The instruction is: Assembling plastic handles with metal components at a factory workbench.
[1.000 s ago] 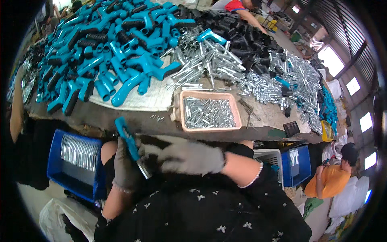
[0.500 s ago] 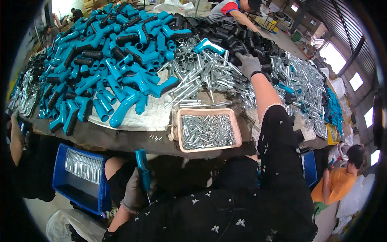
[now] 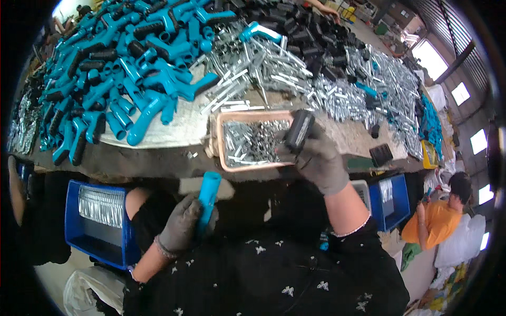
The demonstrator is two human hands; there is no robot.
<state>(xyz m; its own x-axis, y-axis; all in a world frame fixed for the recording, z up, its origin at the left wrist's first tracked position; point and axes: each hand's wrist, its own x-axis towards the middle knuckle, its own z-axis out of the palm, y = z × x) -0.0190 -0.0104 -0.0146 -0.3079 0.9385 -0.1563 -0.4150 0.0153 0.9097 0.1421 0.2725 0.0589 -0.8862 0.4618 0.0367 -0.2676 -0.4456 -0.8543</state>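
Gloves are being worn: a blue tube [image 3: 207,203] is being gripped by the closed left hand [image 3: 185,227] (below the counter [image 3: 158,163]), while a black grip [image 3: 299,130] is being clasped by the right hand [image 3: 316,160] over the tray [image 3: 253,166].

We see both hands gloved in grey knit: the left hand [image 3: 184,229] with a thin beaded band at the wrist, the right hand [image 3: 318,160] in the same worn, slightly fuzzy fabric. Above the gloves our forearms are bare, a pale bracelet [image 3: 350,230] circling the right one. Below, we're wearing a black garment [image 3: 274,274] scattered with small white floral marks.
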